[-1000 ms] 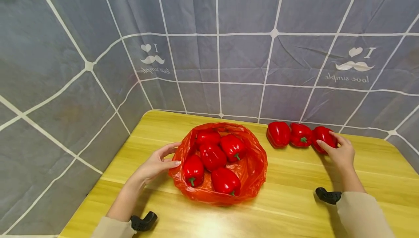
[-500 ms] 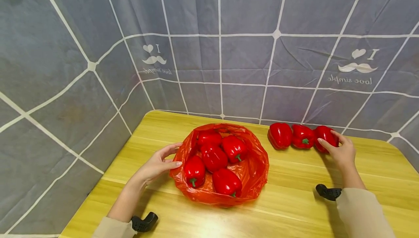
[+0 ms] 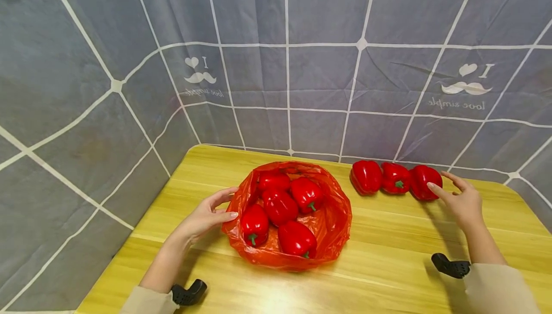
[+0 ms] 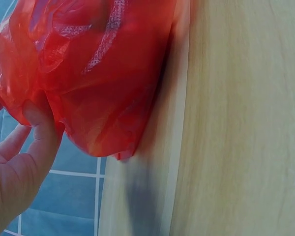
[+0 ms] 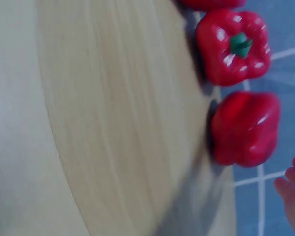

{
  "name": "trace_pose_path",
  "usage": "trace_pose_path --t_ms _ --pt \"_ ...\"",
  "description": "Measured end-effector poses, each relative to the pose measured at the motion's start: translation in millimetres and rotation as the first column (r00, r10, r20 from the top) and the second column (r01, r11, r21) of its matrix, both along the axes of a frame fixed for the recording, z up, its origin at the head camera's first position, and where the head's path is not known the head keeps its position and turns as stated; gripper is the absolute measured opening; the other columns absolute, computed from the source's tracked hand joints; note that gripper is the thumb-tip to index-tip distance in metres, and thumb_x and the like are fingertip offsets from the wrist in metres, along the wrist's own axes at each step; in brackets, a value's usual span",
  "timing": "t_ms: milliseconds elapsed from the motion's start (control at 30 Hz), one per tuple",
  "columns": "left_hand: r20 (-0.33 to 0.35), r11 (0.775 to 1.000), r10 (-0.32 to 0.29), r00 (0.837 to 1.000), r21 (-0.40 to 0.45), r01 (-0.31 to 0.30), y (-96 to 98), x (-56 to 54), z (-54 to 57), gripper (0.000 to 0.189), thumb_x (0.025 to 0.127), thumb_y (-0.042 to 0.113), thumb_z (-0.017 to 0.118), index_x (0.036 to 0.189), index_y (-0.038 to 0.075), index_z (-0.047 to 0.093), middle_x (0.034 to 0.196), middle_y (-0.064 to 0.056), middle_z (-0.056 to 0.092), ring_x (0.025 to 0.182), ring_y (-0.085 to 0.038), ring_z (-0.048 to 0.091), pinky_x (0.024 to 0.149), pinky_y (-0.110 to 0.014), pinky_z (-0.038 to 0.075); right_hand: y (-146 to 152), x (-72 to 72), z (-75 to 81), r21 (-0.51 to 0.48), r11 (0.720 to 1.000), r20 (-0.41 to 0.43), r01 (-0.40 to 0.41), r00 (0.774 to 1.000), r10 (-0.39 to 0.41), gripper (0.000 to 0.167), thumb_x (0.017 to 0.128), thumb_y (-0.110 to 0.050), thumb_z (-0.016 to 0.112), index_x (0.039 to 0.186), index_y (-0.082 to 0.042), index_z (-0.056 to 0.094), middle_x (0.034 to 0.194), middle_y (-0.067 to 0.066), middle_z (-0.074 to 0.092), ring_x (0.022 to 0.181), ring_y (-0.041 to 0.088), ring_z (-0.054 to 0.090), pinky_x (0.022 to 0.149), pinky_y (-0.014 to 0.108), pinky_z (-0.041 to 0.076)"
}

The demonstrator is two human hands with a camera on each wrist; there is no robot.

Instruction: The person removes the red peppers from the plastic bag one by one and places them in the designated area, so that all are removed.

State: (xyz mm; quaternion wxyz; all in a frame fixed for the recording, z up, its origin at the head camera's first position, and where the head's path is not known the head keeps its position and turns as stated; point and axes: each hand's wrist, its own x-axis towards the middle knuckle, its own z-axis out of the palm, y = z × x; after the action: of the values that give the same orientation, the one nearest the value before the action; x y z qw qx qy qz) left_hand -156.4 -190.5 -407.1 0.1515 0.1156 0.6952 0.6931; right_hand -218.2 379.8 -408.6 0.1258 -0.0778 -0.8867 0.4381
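Observation:
A red plastic bag (image 3: pixel 338 223) stands wide open on the table, with several glossy red bell peppers (image 3: pixel 280 206) inside. At its left rim my left hand (image 3: pixel 209 215) pinches the plastic between thumb and fingers; the left wrist view shows the thumb (image 4: pixel 42 130) against the bag's side (image 4: pixel 108 93). Three more bell peppers lie in a row at the back right. Beside the rightmost bell pepper (image 3: pixel 424 183) is my right hand (image 3: pixel 465 206), fingers spread and holding nothing. In the right wrist view a gap separates the fingers (image 5: pixel 292 189) from that bell pepper (image 5: pixel 246 130).
The wooden table (image 3: pixel 379 266) ends at the back against a grey curtain (image 3: pixel 319 79) with white lines. Between the bag and the right hand lie the middle bell pepper (image 3: pixel 394 178) and the left one (image 3: pixel 365 178). Black devices (image 3: pixel 450 266) sit at both wrists.
My right hand has let go of the rightmost bell pepper and moved off to the right. That pepper stays in its row. The left hand and the bag look the same.

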Motion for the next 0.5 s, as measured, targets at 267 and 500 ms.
trace_pose_path --t_ms 267,500 --pt "0.011 1.0 0.001 1.0 0.008 -0.002 0.8 -0.9 -1.3 0.07 0.084 0.001 0.065 0.143 -0.003 0.026 0.139 -0.028 0.03 0.095 -0.021 0.063 0.079 -0.033 0.054 -19 16.5 28.4 -0.19 0.969 -0.044 -0.159 0.987 0.153 0.051 0.086 -0.02 0.068 0.134 -0.022 0.052 0.112 -0.024 0.05 0.106 -0.004 0.046 0.071 0.001 0.04" --pt "0.021 1.0 0.0 1.0 -0.002 0.001 0.8 -1.8 0.8 0.071 0.084 0.002 0.065 0.143 -0.002 0.027 0.138 -0.028 0.031 0.095 -0.022 0.063 0.078 -0.033 0.054 -61 35.3 50.2 -0.244 0.899 -0.126 -0.364 0.931 0.342 0.046 0.086 -0.007 0.067 0.129 -0.017 0.057 0.11 -0.023 0.057 0.099 -0.009 0.053 0.073 0.008 0.047"
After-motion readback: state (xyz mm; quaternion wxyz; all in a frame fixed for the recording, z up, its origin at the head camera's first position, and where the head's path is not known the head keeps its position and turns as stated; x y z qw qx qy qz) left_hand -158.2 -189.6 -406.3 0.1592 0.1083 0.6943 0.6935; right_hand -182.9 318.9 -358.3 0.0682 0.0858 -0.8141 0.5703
